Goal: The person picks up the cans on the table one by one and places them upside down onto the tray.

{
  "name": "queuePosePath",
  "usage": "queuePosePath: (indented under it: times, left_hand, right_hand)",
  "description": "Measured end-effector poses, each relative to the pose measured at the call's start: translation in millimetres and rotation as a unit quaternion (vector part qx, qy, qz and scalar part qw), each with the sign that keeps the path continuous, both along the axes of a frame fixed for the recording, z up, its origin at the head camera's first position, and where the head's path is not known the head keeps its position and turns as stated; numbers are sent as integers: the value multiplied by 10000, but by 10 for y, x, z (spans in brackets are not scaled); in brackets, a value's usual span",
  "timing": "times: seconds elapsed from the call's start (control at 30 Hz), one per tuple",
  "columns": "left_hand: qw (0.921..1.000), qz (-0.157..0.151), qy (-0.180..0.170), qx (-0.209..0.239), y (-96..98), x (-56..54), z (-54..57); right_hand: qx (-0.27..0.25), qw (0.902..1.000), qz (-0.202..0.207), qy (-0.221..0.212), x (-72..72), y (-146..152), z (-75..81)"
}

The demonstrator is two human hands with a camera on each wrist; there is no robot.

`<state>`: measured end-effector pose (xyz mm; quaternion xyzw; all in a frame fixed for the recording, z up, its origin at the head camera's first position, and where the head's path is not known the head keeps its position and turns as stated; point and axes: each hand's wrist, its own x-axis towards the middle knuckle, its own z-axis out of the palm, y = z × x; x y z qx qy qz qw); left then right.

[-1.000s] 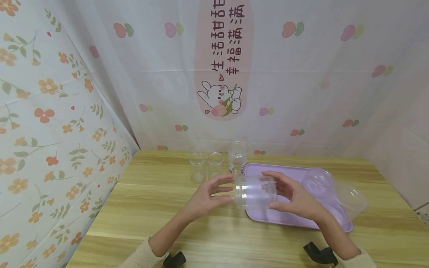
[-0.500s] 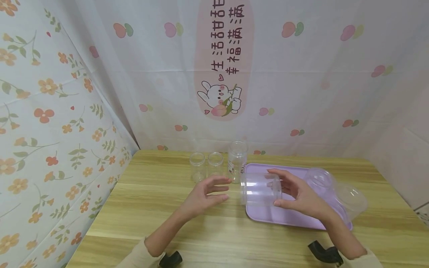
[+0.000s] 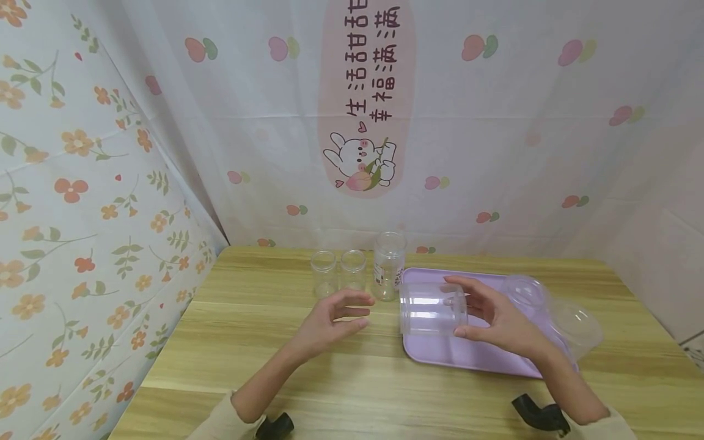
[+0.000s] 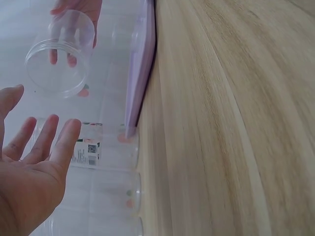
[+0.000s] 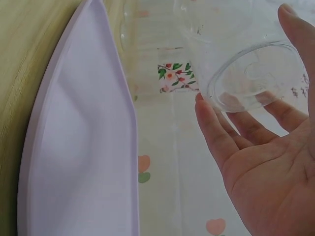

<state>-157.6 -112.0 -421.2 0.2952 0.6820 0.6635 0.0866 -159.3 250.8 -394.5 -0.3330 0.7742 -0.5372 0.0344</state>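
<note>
My right hand (image 3: 497, 321) grips a clear jar (image 3: 431, 308) at its base end, thumb on the near side and fingers on the far side. The jar lies sideways in the air above the left part of a purple tray (image 3: 467, 360). In the left wrist view, the jar's round ridged rim (image 4: 61, 93) faces my left hand (image 4: 39, 172). That left hand (image 3: 330, 324) hovers over the table, fingers apart and bent softly, touching nothing. The right wrist view shows fingers of my right hand (image 5: 275, 167) around the jar's base (image 5: 256, 73).
Two clear jars, one on the left (image 3: 324, 275) and one beside it (image 3: 353, 272), stand at the back. A taller labelled jar (image 3: 389, 269) stands by the tray's corner. Clear containers lie at the tray's right side, one behind (image 3: 525, 293) and one in front (image 3: 574, 327).
My right hand has carried the jar rightward, over the tray. My left hand, earlier at the jar's rim end, has drawn back left, leaving a gap.
</note>
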Motion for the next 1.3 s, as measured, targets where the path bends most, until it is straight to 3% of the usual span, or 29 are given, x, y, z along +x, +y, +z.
queuePosePath:
  times: [0.37, 0.7, 0.9, 1.3]
  left_hand:
    - [10000, 27, 75, -38, -42, -3, 20]
    - [9995, 208, 223, -105, -112, -18, 4]
    - [9993, 190, 317, -42, -150, -36, -2]
    - [9990, 314, 265, -155, -251, -45, -6]
  right_hand:
    - [255, 9994, -234, -54, -10, 81, 24]
    - [275, 9995, -120, 69, -40, 127, 60]
    - [257, 9996, -125, -75, -62, 145, 72]
    - [721, 9971, -247, -37, -103, 206, 111]
